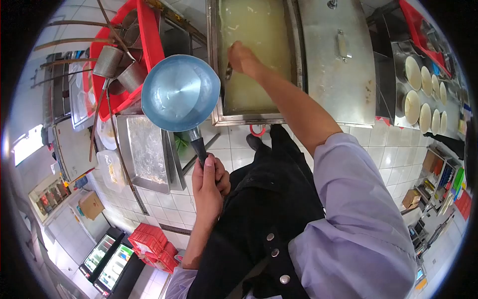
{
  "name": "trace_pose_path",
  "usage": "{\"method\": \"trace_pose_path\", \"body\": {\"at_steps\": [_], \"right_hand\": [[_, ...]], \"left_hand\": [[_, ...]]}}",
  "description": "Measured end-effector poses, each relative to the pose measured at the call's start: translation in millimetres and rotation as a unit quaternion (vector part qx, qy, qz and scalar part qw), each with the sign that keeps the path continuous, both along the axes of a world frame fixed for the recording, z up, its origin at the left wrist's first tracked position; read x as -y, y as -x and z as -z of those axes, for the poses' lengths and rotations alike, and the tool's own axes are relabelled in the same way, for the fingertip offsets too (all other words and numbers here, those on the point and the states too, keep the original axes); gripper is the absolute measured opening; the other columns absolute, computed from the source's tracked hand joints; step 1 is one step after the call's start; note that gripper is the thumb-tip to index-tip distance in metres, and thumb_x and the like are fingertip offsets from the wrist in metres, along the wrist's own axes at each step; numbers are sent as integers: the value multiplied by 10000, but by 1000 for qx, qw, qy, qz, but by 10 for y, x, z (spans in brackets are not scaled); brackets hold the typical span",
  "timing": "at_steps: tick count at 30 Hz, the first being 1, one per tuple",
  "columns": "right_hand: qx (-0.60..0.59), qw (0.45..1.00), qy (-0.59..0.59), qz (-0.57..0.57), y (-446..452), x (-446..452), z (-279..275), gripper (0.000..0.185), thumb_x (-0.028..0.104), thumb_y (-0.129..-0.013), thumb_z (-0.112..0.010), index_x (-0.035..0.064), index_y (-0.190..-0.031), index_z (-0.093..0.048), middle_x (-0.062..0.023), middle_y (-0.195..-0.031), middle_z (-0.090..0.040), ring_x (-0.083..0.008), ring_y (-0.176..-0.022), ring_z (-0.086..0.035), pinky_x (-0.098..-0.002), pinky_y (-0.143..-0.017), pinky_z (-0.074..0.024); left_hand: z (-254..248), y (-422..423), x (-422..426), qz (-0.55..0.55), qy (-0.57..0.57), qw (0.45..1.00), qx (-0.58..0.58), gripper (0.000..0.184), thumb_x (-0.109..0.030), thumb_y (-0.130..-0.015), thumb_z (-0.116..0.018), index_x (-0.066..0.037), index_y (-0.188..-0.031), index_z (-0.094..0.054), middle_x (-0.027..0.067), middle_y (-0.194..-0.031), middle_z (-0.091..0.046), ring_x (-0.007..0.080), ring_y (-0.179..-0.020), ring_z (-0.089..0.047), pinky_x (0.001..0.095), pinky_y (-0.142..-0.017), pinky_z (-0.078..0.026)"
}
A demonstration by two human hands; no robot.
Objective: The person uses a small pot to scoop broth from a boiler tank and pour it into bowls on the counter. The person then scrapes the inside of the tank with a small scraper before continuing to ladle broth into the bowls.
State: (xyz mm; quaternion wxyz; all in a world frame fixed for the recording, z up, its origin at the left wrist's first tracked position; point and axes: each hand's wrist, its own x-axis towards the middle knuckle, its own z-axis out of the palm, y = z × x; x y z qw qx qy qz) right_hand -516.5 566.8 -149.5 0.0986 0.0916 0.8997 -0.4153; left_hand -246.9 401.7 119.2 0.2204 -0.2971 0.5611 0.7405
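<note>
My left hand [210, 180] is closed round the black handle of a saucepan [180, 94]. The pan looks bluish-silver inside, and its bowl is level with the left rim of a rectangular metal vat [259, 118]. Cloudy, pale yellow liquid [256, 94] with whitish bits in it fills the vat. Over its left side, my right hand [242, 58] is closed on a thin metal utensil [228, 73]. Only a short piece shows below the fist, so I cannot tell its kind.
At left, a red bin [149, 37] holds long-handled mesh strainers [108, 61]. Below it are a metal tray [144, 149] and a clear plastic container [110, 172]. A steel lid [338, 74] lies right of the vat. Several pale bowls [412, 107] stand far right.
</note>
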Motion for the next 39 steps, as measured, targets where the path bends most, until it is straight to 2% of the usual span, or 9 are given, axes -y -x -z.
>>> {"method": "trace_pose_path", "body": {"at_steps": [7, 10, 12, 15, 18, 22, 24, 30, 39], "right_hand": [[-52, 995, -81, 37, 238, -91, 597, 316, 224, -999, -465, -72, -985, -576, -270, -844, -648, -493, -956, -667, -532, -832, -532], [-211, 917, -292, -174, 23, 66, 625, 324, 238, -1008, -463, -58, -989, -594, -273, -884, -669, -472, -975, -674, -523, -833, -539], [9, 997, -14, 80, -78, 126, -91, 335, 236, -1015, -458, -58, -1005, -618, -283, -911, -678, -455, -979, -681, -518, -822, -548], [11, 996, 24, 88, 9, -32, -212, 316, 219, -1018, -457, -60, -1053, -601, -310, -972, -683, -469, -992, -675, -528, -837, -543], [-52, 993, -85, -56, -86, 98, 16, 324, 224, -1018, -460, -74, -1111, -548, -332, -1011, -676, -489, -993, -665, -526, -872, -534], [-51, 994, -89, -23, 13, 20, 79, 337, 140, -897, -556, -103, -1124, -504, -318, -1004, -684, -506, -1021, -658, -535, -917, -522], [25, 998, 30, 59, -212, 17, -461, 318, 156, -931, -534, -96, -1125, -519, -319, -996, -683, -501, -1021, -660, -527, -921, -523], [25, 999, 13, 41, -392, 41, -535, 344, 302, -1030, -493, -9, -1172, -528, -297, -974, -699, -487, -956, -676, -525, -841, -532], [-19, 998, -14, 50, -1063, -571, -1038, 235, 186, -1017, -561, -2, -1157, -576, -238, -912, -719, -422, -877, -709, -495, -767, -548]], "left_hand": [[-28, -7, 2, 7, 5, 1000, 18, 173, -287, -1098, -462, -149, -993, -454, -45, -742, -380, 34, -525, -306, 218, -445, -204], [-40, 15, -28, 7, 9, 1000, 18, 174, -288, -1098, -461, -151, -991, -454, -46, -740, -379, 34, -523, -302, 218, -446, -201], [-42, 31, -20, 1, 6, 1000, 21, 176, -289, -1099, -459, -151, -989, -453, -46, -741, -379, 34, -522, -300, 218, -446, -200], [-47, 20, 31, 15, -3, 1000, 26, 181, -290, -1100, -455, -151, -984, -450, -47, -744, -381, 32, -520, -296, 218, -444, -198], [-25, 25, 15, 13, 7, 1000, 3, 187, -292, -1102, -453, -151, -979, -448, -48, -744, -382, 30, -519, -295, 217, -444, -198], [-67, 54, 44, -5, 2, 1000, 11, 194, -296, -1102, -456, -149, -974, -449, -49, -739, -381, 28, -518, -291, 215, -442, -193], [-67, 67, 47, -4, 3, 1000, 18, 196, -296, -1102, -456, -149, -973, -448, -49, -738, -381, 28, -519, -291, 214, -441, -193], [-91, 95, 92, 1, -9, 1000, 4, 197, -295, -1102, -453, -147, -971, -448, -51, -734, -378, 30, -529, -306, 212, -446, -201], [-82, 120, 212, -18, -12, 1000, -2, 214, -301, -1101, -454, -151, -949, -437, -53, -738, -377, 36, -534, -310, 218, -457, -216]]}}
